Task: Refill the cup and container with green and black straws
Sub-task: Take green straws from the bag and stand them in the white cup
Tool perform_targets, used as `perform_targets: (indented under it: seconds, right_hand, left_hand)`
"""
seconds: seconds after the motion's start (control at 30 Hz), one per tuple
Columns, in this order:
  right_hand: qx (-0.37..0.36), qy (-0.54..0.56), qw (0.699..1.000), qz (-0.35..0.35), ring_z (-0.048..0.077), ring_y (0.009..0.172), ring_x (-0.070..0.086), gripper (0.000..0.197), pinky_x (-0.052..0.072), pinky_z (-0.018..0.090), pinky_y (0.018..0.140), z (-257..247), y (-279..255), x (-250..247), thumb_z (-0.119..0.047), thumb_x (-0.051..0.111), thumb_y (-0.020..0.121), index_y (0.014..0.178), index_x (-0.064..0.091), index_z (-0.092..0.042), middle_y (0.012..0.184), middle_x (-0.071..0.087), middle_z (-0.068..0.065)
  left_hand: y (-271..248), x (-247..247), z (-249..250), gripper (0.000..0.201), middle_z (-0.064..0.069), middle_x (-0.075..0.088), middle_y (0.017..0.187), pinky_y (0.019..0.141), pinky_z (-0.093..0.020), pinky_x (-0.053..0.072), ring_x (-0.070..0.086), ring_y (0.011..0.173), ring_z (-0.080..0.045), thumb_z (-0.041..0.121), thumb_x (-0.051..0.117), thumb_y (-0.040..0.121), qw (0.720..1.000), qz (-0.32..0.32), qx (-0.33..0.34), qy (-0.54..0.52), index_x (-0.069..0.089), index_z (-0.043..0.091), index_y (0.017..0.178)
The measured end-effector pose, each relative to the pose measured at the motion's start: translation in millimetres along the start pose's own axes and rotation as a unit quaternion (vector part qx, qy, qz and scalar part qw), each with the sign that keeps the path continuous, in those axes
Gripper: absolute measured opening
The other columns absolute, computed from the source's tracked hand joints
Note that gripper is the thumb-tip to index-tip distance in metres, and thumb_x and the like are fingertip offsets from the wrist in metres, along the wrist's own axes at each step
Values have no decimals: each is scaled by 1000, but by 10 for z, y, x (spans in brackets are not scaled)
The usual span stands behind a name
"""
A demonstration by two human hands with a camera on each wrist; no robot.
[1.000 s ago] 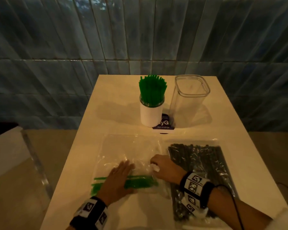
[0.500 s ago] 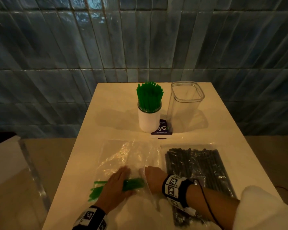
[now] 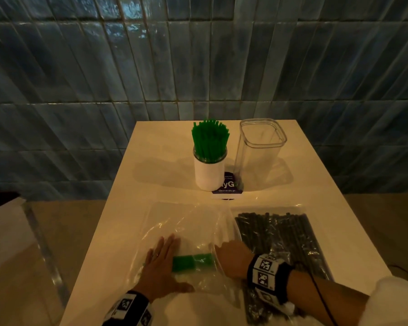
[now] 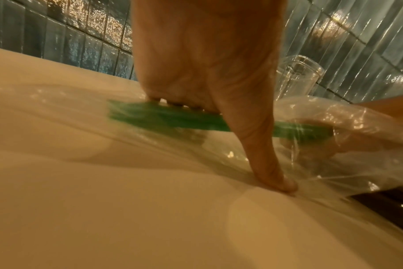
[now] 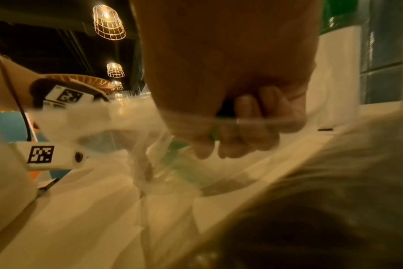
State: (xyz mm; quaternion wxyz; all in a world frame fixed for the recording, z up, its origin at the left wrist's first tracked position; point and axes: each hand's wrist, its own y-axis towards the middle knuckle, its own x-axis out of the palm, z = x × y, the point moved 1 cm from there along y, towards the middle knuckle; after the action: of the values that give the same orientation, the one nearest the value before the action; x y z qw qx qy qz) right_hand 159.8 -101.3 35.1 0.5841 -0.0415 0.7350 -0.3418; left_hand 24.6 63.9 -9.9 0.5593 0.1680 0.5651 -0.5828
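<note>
A few loose green straws [image 3: 193, 261] lie crosswise inside a clear plastic bag [image 3: 193, 222] at the table's near edge. My left hand [image 3: 161, 264] presses flat on the bag over their left end, thumb [image 4: 265, 154] down on the table. My right hand [image 3: 231, 256] reaches into the bag's mouth, and its curled fingers [image 5: 244, 131] grip the straws' right end [image 4: 311, 132]. Farther back stand a white cup [image 3: 210, 172] packed with upright green straws [image 3: 210, 140] and an empty clear container [image 3: 259, 149]. Under my right forearm lies a bag of black straws [image 3: 283, 238].
A small purple card [image 3: 227, 188] sits between the cup and the container. The white table [image 3: 156, 165] backs onto a blue tiled wall [image 3: 198, 67]. A clear panel [image 3: 33, 231] stands left of the table, with floor beyond both side edges.
My right hand has slid left, deeper into the clear bag, and closed on the green straws. The straws have gathered into a tighter bundle. My left hand stays pressed flat on the bag.
</note>
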Motion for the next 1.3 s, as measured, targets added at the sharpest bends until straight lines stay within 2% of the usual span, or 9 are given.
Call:
perform_targets:
  seconds: [0.33, 0.53, 0.63, 0.77, 0.87, 0.93, 1.1, 1.2, 1.3]
  right_hand:
    - [119, 117, 985, -32, 12, 82, 59, 43, 45, 21, 69, 1040, -638, -280, -61, 44, 89, 97, 61, -21, 91, 62, -5]
    - [240, 135, 961, 30, 14, 88, 57, 102, 46, 26, 75, 1713, -1191, -647, -95, 29, 41, 110, 61, -27, 100, 61, -2]
    - [287, 155, 943, 73, 15, 91, 58, 90, 50, 30, 80, 1718, -1364, -936, -88, 40, 55, 116, 60, -25, 105, 62, 3]
    - [278, 49, 956, 81, 12, 88, 56, 61, 44, 24, 74, 1398, -1378, -1198, -73, 49, 77, 116, 60, -27, 103, 62, -1]
    - [207, 19, 976, 71, 9, 89, 55, 51, 42, 21, 74, 1041, -1257, -1284, -64, 54, 81, 116, 59, -27, 105, 63, -5]
    - [152, 16, 984, 86, 11, 94, 56, 53, 46, 24, 79, 814, -1176, -1342, -61, 57, 81, 122, 57, -27, 111, 63, -3]
    - [83, 28, 983, 160, 14, 100, 55, 53, 39, 25, 73, 558, -1143, -1560, -62, 57, 81, 124, 54, -31, 111, 64, -2]
    - [63, 8, 976, 207, 17, 101, 56, 47, 36, 26, 73, 483, -1081, -1637, -58, 57, 83, 122, 55, -31, 110, 64, 0]
    - [38, 41, 975, 214, 16, 97, 57, 51, 36, 24, 71, 391, -982, -1647, -58, 59, 81, 123, 54, -30, 108, 65, -1]
  left_hand:
    - [4, -24, -8, 145, 6, -35, 140, 114, -44, -6, -26, 131, -11, 93, 51, 43, 1000, -2, 5, 7, -22, 17, 144]
    - [10, -75, 26, 153, 2, -32, 149, 115, -45, -3, -22, 140, -20, 96, 46, 35, 999, -30, -12, 16, -24, 12, 142]
    - [35, -217, 117, 147, 1, -18, 155, 116, -47, 2, -11, 143, -23, 92, 54, 41, 999, -46, -28, 0, -24, 20, 143]
    - [78, -567, 414, 139, -6, -6, 157, 116, -48, 14, -1, 144, -23, 93, 48, 44, 985, 157, 28, -65, -27, 26, 140]
    - [129, -842, 738, 127, -13, 9, 155, 113, -49, 17, 6, 143, -27, 85, 53, 56, 922, 355, 153, -26, -5, 19, 148]
    - [165, -965, 930, 117, -12, 22, 152, 113, -47, 15, 15, 142, -27, 78, 56, 61, 898, 390, 199, 32, 2, 22, 148]
    - [275, -1130, 861, 67, 4, 62, 107, 91, -35, 42, 59, 99, -18, 46, 75, 70, 926, 365, 72, -63, 49, 25, 128]
    - [345, -1197, 731, 25, 4, 56, 82, 62, -25, 38, 53, 72, -17, 41, 71, 77, 895, 425, 38, -126, 62, 19, 86]
    - [355, -1229, 709, 36, 11, 40, 56, 45, -17, 26, 36, 46, -5, 46, 63, 81, 888, 432, 46, -149, 49, 20, 61]
